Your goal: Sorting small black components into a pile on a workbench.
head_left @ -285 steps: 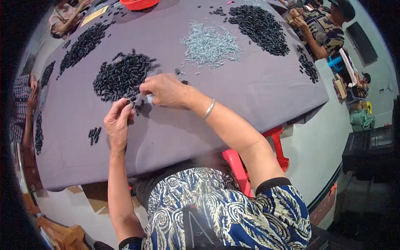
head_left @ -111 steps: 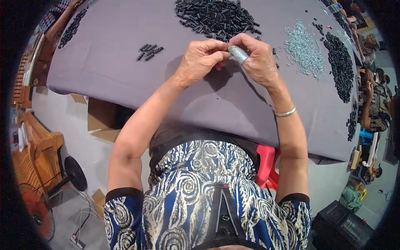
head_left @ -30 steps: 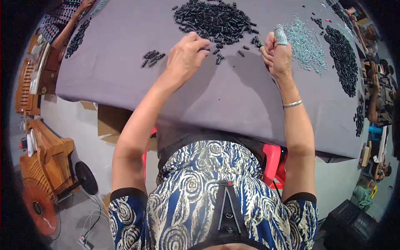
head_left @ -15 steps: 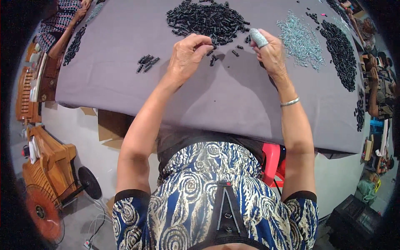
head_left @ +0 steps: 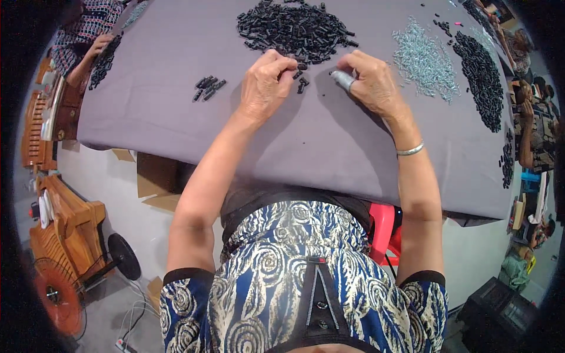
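Observation:
My left hand is closed in a pinch beside a small black tubular piece, which shows at its fingertips. Two more loose black pieces lie just below that spot on the cloth. Across a small gap, my right hand has its fingers curled in, with silvery-grey wrapping round one finger. A dark speck shows at that fingertip, too small to name. Beyond both hands spreads a big heap of black pieces. To the right lies a heap of small shiny silvery pieces.
A small group of black pieces lies left of my hands on the grey tablecloth. Another black heap stretches along the right. Other people's arms show at both table sides. A fan stands at the lower left.
My right hand has moved left and turned its wrapped finger toward my left hand. Loose black pieces that lay between the hands no longer show there. My left hand has shifted only slightly.

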A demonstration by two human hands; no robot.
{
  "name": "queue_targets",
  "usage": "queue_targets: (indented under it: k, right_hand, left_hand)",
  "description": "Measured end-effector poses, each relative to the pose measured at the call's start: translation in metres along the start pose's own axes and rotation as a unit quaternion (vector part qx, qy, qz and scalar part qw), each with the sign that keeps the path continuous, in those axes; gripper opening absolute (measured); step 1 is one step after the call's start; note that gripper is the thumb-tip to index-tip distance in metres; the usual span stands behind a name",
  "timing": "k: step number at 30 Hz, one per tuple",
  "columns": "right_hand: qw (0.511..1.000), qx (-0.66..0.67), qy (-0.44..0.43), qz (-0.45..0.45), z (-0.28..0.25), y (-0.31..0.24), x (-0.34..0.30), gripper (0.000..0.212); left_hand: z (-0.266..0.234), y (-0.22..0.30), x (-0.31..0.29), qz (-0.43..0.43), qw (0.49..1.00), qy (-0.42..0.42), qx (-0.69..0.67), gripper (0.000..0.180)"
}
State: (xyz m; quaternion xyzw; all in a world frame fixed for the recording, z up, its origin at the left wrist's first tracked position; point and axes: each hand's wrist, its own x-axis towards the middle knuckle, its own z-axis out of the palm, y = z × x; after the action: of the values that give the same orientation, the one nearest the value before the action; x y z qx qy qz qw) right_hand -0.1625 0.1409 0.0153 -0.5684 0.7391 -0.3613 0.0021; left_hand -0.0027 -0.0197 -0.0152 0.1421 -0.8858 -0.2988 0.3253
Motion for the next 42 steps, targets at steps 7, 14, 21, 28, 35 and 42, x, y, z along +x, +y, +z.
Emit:
queue_targets:
  k: [7,14,21,28,35,42]
  right_hand:
    - [0.994,-0.100,-0.033,0.002,0.004,-0.008,0.001,0.007]
    - [0.998,-0.017,0.059,-0.011,0.001,0.004,0.002,0.008]
    - [0.998,-0.055,0.022,0.031,-0.010,0.012,-0.001,0.013]
    - [0.994,-0.105,-0.015,-0.025,0.000,0.009,0.000,0.016]
    - [0.994,-0.083,0.048,-0.052,0.003,0.014,0.006,0.023]
    - [0.987,-0.048,0.125,-0.094,0.008,0.005,-0.004,0.022]
  left_hand:
    - [-0.001,-0.001,0.000,0.009,1.000,-0.003,0.028,0.016]
    - [-0.004,0.003,0.001,-0.016,0.999,-0.002,-0.032,0.022]
    - [-0.004,0.003,-0.002,-0.026,0.998,-0.006,-0.056,0.026]
    - [-0.004,0.008,0.002,-0.053,0.996,-0.016,-0.067,0.024]
    - [0.000,0.010,0.016,0.001,0.999,-0.026,0.023,0.016]
    - [0.007,0.011,0.007,0.068,0.994,0.001,0.085,0.014]
